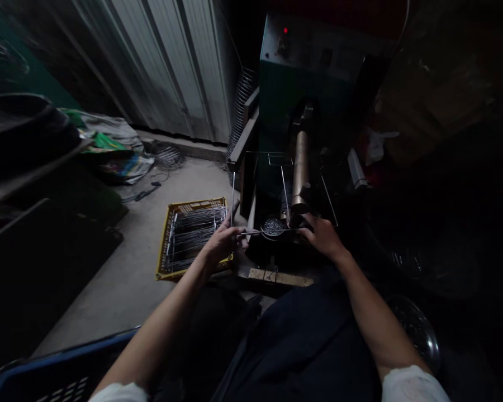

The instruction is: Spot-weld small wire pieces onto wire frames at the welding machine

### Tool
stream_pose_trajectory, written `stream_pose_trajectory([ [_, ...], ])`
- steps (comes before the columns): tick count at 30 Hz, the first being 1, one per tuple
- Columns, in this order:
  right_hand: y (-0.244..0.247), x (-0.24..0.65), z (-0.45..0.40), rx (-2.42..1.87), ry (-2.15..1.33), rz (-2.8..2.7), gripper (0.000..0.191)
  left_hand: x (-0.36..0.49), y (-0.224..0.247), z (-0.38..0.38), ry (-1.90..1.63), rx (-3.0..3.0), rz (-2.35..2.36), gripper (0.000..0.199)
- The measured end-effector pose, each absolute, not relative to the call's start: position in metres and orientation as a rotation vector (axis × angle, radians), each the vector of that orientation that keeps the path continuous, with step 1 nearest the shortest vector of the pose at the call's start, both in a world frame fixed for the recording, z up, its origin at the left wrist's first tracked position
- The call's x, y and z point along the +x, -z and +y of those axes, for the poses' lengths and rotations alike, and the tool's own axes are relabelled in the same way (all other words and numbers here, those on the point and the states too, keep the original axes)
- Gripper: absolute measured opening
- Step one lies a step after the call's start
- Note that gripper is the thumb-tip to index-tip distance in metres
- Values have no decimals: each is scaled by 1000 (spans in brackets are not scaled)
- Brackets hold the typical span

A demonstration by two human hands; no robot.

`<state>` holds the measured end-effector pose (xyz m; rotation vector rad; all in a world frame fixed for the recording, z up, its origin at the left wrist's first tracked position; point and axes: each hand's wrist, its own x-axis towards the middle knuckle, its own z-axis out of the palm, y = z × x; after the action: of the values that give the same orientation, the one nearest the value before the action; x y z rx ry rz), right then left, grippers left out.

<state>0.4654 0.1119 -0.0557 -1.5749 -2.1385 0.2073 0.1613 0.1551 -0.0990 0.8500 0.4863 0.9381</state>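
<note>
A wire frame (251, 232) is held in front of the green machine (274, 84), by the lower end of the brass-coloured cylinder (300, 162). It is formed of thin, straight, silvery rods, glinting in places and lost in shadow elsewhere, so its full outline cannot be told. Its left part is grasped by the left hand (227, 239), fingers partly spread; its near bar is pinched narrowly by the right hand (323, 237).
</note>
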Motion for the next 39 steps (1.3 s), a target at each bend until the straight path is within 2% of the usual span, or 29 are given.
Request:
stream_pose_trajectory([
  [6,59,466,117,-1595,-150,-2139,49,164,97,159,-949,892,482,98],
  [19,64,465,117,-1550,-270,-2030,47,160,95,162,-885,960,517,98],
  [23,61,478,108,-1574,-59,-1969,51,158,93,162,-887,948,526,98],
  [26,59,502,104,-1701,65,-1671,47,159,95,162,-892,933,504,100],
  [29,63,524,104,-1777,-340,-1342,46,159,96,155,-915,882,479,101],
  [33,76,523,76,-1652,-840,-1077,46,148,90,112,-919,890,526,105],
  [39,109,490,-75,-1603,-1428,-982,43,95,99,-23,-649,770,813,105],
])
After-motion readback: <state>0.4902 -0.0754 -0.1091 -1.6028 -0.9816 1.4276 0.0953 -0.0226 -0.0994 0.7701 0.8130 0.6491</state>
